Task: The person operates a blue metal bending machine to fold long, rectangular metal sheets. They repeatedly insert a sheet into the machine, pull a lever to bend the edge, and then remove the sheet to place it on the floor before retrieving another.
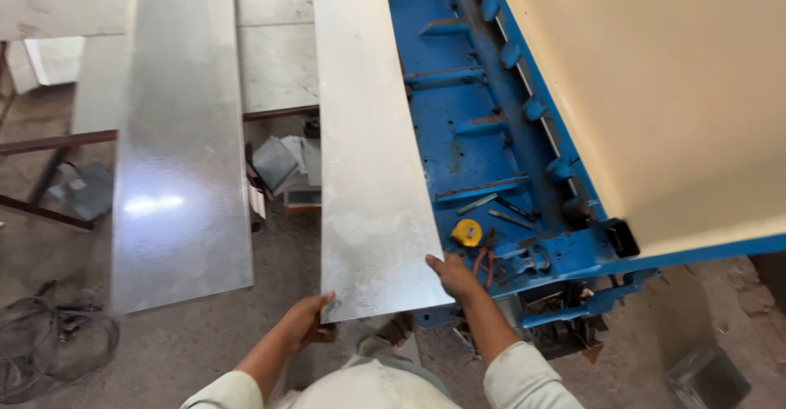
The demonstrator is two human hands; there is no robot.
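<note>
A long grey metal sheet [368,147] lies along the bed of a blue shearing machine [467,131], reaching away from me. My left hand [307,319] grips its near left corner from below. My right hand [450,274] holds its near right corner, thumb on top. Both sleeves are pale. A yellow tape measure [467,231] sits on the blue bed just beyond my right hand, beside red-handled pliers [485,260].
A second long metal sheet [180,147] rests on a dark frame to the left. Offcuts [282,167] lie on the concrete floor between the sheets. The machine's cream housing [671,90] fills the right. Coiled wire [49,343] lies at lower left.
</note>
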